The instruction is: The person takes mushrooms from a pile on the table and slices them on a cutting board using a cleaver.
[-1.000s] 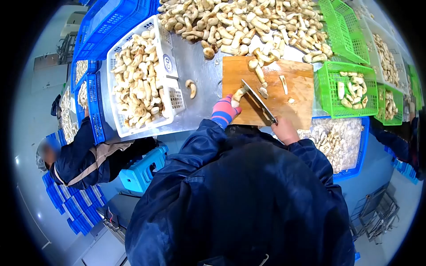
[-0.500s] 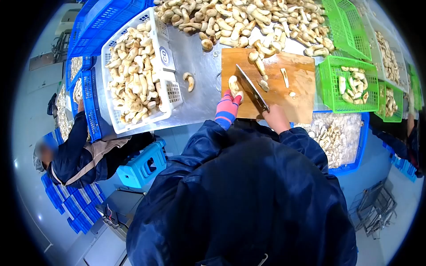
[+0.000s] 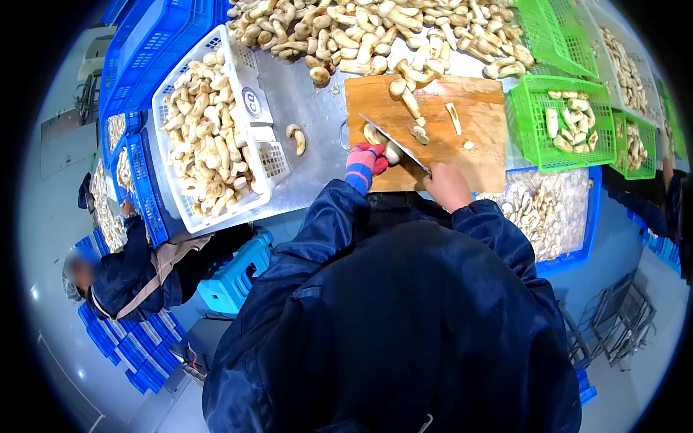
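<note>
My left hand (image 3: pixel 366 163), in a pink and blue striped glove, is closed around a mushroom (image 3: pixel 372 134) at the left side of the wooden cutting board (image 3: pixel 476 108). Bare and wrapped round the handle of a knife (image 3: pixel 395 142), my right hand (image 3: pixel 447 186) is at the board's front edge. The blade slants up and left, right beside the held mushroom. Further back on the board lie a long mushroom (image 3: pixel 408 99), a small piece (image 3: pixel 419 135), a pale strip (image 3: pixel 453 118) and a little round bit (image 3: pixel 468 145).
A white basket (image 3: pixel 266 182) full of mushrooms stands left, near a single mushroom (image 3: pixel 296 138). Behind the board is a large mushroom pile (image 3: pixel 346 36). Green baskets (image 3: pixel 534 137) stand right, a blue crate (image 3: pixel 588 216) below them. A co-worker (image 3: pixel 123 274) is at the left.
The knife has moved away from the mushroom and back against it. My left fingers have curled further round the mushroom, which has turned in my grasp. The whole view has shifted slightly.
</note>
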The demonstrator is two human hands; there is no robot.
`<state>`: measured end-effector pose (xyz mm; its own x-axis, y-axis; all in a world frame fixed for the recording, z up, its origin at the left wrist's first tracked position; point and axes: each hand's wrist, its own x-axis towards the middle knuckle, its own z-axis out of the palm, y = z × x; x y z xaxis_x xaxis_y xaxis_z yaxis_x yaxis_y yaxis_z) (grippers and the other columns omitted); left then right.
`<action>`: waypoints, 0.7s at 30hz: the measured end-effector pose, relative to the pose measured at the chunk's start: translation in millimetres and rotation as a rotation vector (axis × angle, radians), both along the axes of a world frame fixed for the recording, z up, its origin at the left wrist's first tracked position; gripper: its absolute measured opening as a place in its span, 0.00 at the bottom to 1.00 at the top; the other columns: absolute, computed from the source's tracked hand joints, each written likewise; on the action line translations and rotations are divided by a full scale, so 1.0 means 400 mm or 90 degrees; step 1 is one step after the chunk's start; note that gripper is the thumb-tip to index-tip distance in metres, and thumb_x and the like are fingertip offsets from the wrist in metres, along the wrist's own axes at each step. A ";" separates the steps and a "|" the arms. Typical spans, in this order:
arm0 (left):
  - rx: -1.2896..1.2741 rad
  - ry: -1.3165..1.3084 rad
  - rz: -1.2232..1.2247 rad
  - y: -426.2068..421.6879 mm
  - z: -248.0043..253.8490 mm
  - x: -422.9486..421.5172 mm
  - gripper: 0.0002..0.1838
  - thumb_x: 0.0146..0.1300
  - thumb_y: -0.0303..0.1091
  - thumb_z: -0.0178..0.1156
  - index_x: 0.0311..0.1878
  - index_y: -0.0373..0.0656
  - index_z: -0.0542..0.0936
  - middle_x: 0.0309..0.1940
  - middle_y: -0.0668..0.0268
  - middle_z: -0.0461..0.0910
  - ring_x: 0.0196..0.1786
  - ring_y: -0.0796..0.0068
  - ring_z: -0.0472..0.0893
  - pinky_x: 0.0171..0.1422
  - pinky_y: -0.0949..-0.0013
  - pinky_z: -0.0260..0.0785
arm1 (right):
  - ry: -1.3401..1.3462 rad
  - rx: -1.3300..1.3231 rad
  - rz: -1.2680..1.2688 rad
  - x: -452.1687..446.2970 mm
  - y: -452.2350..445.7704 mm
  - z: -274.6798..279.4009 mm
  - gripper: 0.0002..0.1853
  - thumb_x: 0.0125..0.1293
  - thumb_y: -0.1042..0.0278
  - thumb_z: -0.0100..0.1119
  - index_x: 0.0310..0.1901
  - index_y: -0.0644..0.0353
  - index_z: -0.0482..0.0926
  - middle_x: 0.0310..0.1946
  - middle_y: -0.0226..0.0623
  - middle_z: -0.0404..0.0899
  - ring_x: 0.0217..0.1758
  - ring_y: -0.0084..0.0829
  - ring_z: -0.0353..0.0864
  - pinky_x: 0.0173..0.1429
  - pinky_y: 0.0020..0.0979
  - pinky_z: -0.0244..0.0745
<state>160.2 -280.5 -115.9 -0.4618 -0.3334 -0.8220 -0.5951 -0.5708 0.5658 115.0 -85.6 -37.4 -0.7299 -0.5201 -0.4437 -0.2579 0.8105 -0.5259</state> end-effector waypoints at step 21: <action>0.133 0.093 -0.034 0.004 -0.033 -0.046 0.14 0.57 0.24 0.54 0.47 0.41 0.68 0.38 0.61 0.77 0.37 0.67 0.79 0.35 0.68 0.76 | 0.042 -0.007 -0.019 -0.018 0.073 0.143 0.08 0.52 0.68 0.53 0.31 0.62 0.74 0.20 0.49 0.76 0.26 0.48 0.77 0.33 0.44 0.72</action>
